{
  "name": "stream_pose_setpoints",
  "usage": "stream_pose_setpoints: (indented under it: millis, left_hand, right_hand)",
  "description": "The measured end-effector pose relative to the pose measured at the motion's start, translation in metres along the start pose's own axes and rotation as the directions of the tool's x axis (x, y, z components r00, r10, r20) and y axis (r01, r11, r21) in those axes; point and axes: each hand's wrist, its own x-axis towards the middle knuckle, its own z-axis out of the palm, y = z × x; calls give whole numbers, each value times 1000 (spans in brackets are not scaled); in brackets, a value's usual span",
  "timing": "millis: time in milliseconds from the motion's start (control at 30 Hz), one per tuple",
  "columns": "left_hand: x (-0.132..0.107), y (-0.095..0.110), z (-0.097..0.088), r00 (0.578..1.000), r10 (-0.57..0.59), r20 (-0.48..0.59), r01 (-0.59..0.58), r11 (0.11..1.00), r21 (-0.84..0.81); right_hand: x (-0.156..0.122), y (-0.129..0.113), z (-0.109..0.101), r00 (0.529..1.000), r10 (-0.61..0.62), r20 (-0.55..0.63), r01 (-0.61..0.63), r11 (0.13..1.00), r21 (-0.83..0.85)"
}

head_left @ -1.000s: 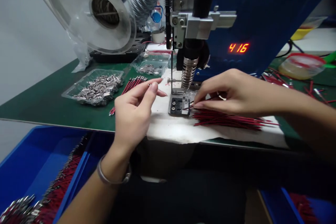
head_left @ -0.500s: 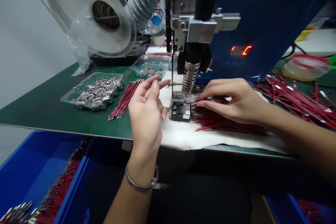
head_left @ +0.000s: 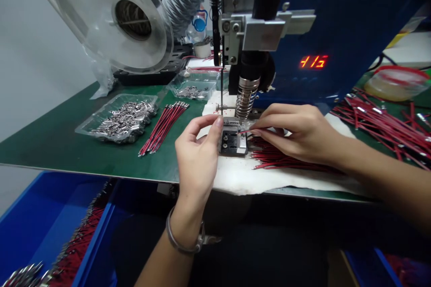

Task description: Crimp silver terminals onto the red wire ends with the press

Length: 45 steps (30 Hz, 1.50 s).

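Observation:
My right hand [head_left: 296,132] pinches a thin red wire [head_left: 245,132] between thumb and fingers. The wire's tip lies over the small black-and-silver fixture [head_left: 232,141] below the machine's spring-wrapped head [head_left: 247,96]. At the fixture's left edge, the thumb and index finger of my left hand [head_left: 198,152] come together; whatever sits between them, if anything, is hidden. Under my right hand lies a bundle of red wires [head_left: 272,157] on white cloth [head_left: 242,179]. Left of my left hand rests another bundle of red and dark wires with metal ends [head_left: 163,128].
A clear tray [head_left: 116,121] of small metal parts sits left, a second tray [head_left: 193,87] behind it. The blue machine [head_left: 323,27] and a large reel [head_left: 101,18] rise at the back. More red wires [head_left: 387,121] lie right. Blue bins [head_left: 43,206] stand below the table.
My left hand has moved right to the fixture, and its spread fingers have closed into a pinch. My right hand stays at the fixture with the wire. The machine's red display reads differently.

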Motion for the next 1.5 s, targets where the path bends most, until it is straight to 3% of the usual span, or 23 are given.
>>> stream_pose_setpoints:
  millis: [133,533,833,1133,1500]
  left_hand:
    - [0,1,1,999,39,13,-39,999,25]
    - [-3,3,2,1000,-19,-1,19,1000,6]
    - [-6,5,2,999,-18,42,12,991,137]
    - [-6,9,3,998,-45,55,31,974,226]
    - [-8,8,4,996,-71,53,60,981,183]
  right_hand:
    - [-1,1,1,999,-29,16,29,1000,-1]
    - [-1,-4,4,1000,-2,9,2,1000,-21]
    - [-1,0,6,997,-60,49,59,998,17]
    - [-1,-2,5,998,-41,45,39,999,25]
    - [-1,-1,4,996,-48,69,45,998,35]
